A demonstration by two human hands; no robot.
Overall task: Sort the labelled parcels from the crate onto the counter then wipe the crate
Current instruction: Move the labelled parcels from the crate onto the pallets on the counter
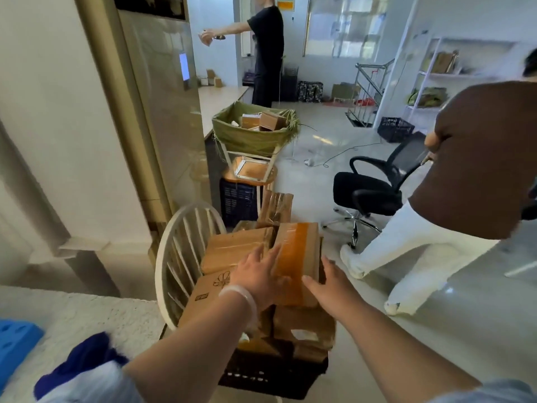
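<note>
A dark crate (273, 373) stands low in front of me, heaped with brown cardboard parcels. On top lies a parcel with a wide orange tape band (299, 257). My left hand (258, 279) rests flat on this parcel's left side, fingers spread. My right hand (329, 287) presses against its near right edge, so both hands clasp it between them. To the left of it lies another taped parcel (232, 251), and below that a box with a printed flower (209, 289). Part of the crate's contents is hidden under my arms.
A white spindle-back chair (180, 257) stands left of the crate. A light counter (220, 100) runs behind, with a green-lined basket of boxes (252, 135) beside it. A black office chair (374, 193) and a person in white trousers (401, 245) are at right; another person stands far back.
</note>
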